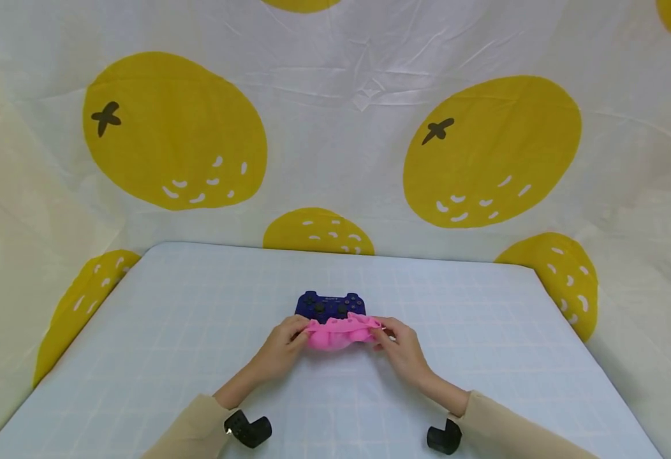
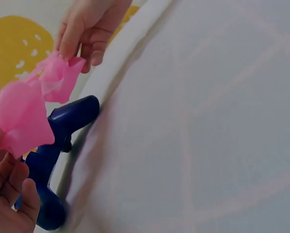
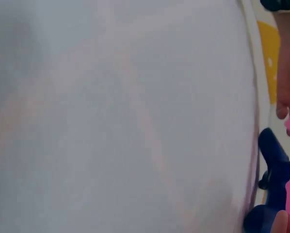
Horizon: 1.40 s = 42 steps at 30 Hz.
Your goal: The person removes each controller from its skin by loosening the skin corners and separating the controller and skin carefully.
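A pink, soft silicone controller cover (image 1: 338, 336) is stretched between both hands, just above the table. My left hand (image 1: 278, 352) pinches its left end between thumb and fingers. At its right end my right hand (image 1: 405, 354) pinches the edge in the same way. Behind and partly beneath the cover sits a dark blue game controller (image 1: 331, 305), its face with sticks and buttons upward. In the left wrist view the cover (image 2: 26, 116) hangs in front of the controller (image 2: 74, 115), whose grips show past it. Only a part of both appears at the right edge of the right wrist view.
A white cloth with a faint grid covers the table (image 1: 198, 287). Behind it hangs a pale curtain (image 1: 335, 146) with large yellow fruit prints. Each wrist wears a small black camera, one of them the left camera (image 1: 247, 429).
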Available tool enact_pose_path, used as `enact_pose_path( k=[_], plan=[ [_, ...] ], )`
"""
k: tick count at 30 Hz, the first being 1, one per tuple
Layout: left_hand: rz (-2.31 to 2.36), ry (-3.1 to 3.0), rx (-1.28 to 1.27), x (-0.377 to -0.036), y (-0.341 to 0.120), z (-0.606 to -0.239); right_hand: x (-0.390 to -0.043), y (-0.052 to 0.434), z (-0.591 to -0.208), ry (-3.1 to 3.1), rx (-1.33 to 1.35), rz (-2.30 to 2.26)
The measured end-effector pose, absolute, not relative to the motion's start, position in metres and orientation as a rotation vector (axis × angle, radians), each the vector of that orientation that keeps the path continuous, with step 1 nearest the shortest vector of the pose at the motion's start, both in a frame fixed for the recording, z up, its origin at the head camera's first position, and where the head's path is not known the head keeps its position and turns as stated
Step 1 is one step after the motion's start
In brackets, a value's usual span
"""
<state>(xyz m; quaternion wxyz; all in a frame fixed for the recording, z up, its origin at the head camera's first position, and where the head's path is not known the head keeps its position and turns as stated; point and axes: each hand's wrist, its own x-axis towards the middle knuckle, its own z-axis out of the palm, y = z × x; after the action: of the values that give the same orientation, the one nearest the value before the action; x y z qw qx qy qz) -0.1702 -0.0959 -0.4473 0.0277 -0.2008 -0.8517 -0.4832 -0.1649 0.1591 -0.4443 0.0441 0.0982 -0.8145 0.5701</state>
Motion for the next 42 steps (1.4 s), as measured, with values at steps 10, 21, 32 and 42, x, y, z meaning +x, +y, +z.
enact_pose_path(
  k=[10,21,32,42],
  plan=[
    [-1.701,-2.648,-0.989,-0.176,-0.109,-0.447,-0.163,0.167,-0.437,-2.548,0.584,2.125],
    [-1.487,-2.401,-1.461,-0.175,-0.109,-0.442,-0.180,0.189,-0.441,-2.574,1.429,2.122],
    [-1.233,-2.439,-1.690,-0.177,-0.096,-0.440,-0.181,0.180,-0.436,-2.569,1.638,1.539],
    [-1.098,-2.565,-1.542,-0.174,-0.095,-0.437,-0.173,0.177,-0.441,-2.467,0.937,1.321]
  ],
)
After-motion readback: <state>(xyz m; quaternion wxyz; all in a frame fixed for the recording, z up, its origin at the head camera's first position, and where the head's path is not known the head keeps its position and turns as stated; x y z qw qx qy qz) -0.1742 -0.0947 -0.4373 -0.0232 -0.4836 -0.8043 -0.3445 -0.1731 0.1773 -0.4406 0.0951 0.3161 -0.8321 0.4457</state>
